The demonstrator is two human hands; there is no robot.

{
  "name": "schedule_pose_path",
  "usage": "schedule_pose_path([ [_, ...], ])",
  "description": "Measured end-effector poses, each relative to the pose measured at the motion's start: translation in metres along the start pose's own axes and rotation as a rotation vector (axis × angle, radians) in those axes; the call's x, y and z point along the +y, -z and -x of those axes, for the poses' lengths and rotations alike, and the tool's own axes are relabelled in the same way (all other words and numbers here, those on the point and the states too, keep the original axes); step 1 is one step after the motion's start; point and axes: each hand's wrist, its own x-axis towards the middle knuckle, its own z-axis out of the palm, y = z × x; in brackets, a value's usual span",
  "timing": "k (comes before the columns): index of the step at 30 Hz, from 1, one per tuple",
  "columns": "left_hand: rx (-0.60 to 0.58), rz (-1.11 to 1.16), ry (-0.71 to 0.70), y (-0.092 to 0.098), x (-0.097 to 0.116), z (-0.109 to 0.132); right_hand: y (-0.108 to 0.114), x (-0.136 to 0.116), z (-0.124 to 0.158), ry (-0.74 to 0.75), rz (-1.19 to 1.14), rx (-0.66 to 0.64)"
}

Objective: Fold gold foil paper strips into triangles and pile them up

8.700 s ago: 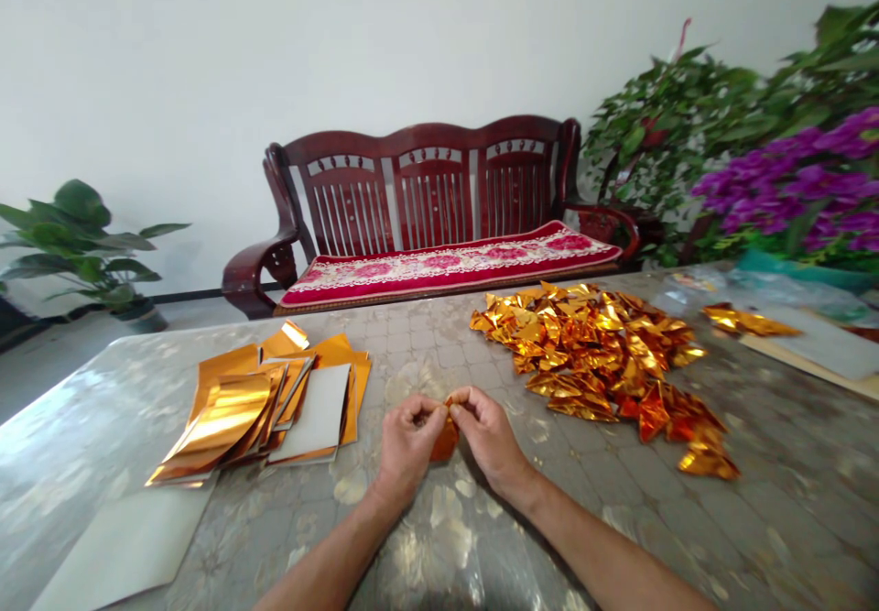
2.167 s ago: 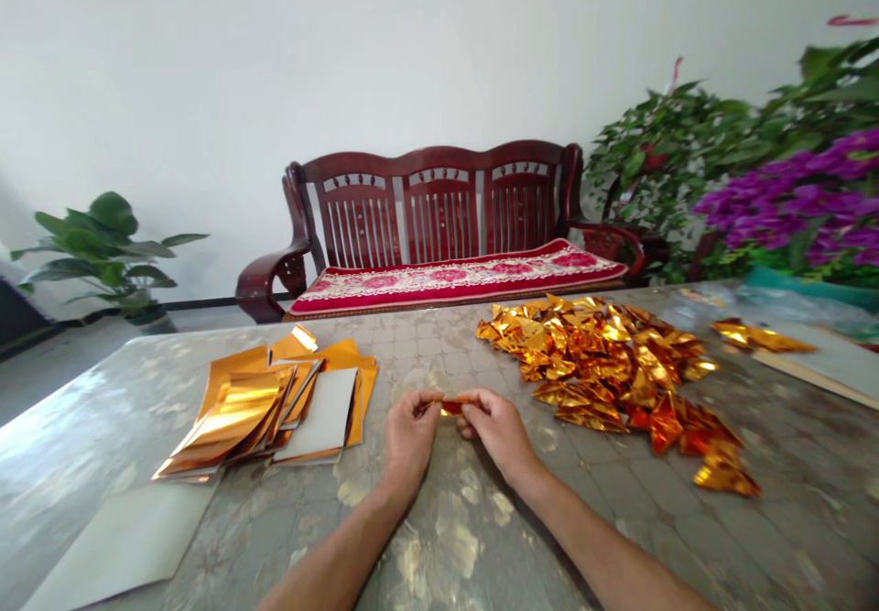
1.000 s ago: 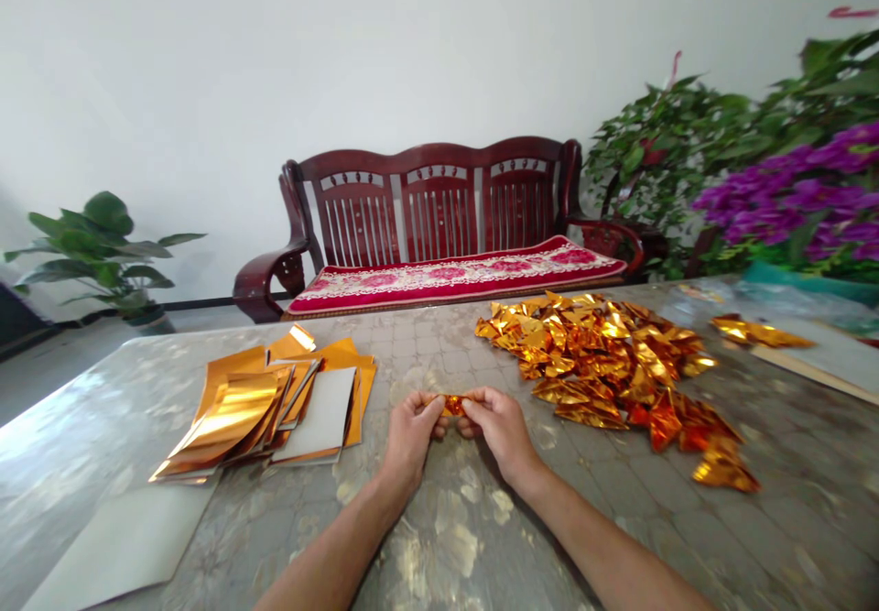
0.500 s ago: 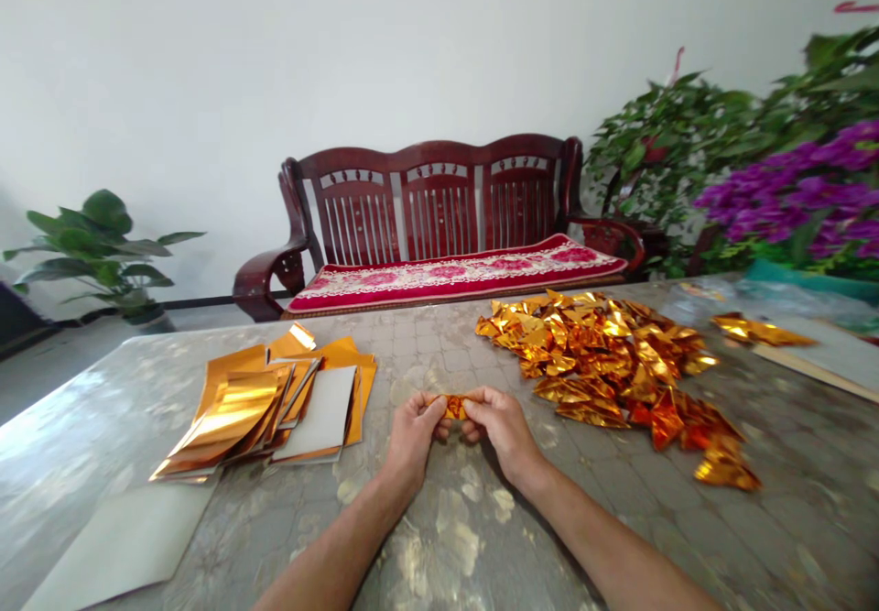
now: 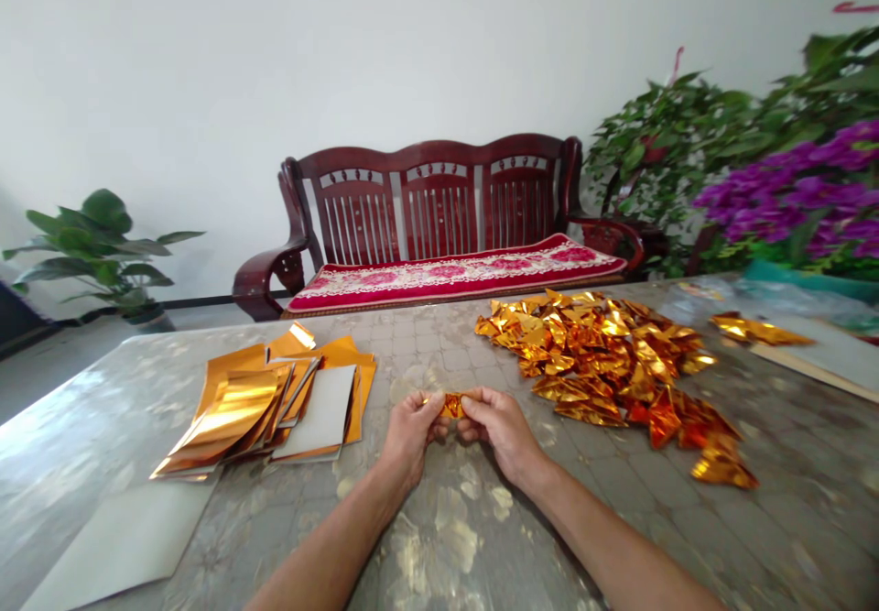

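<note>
Left hand (image 5: 410, 437), right hand (image 5: 500, 430) both pinching small gold foil piece (image 5: 451, 405). Slack pinch could drop it; hard tug could tear it.

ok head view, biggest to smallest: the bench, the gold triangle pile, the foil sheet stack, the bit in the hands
Wooden bench, gold foil triangle pile, foil sheet stack, then folded foil piece.
</note>
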Motion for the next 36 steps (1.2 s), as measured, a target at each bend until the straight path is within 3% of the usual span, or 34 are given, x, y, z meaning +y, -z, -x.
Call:
schedule_pose_path([
  [12,-0.018,0.021,-0.046,-0.0012,-0.0023,0.0026,-0.0018,0.0016,-0.0026,-0.057,-0.004,0.022],
  [27,0.001,0.035,-0.035,0.0013,-0.0032,-0.0012,-0.0009,-0.0019,-0.0036,-0.010,-0.009,0.039],
  [36,-0.071,0.064,-0.009,0.0019,-0.0004,-0.0019,0.0067,-0.0014,-0.0061,0.003,-0.030,0.046],
])
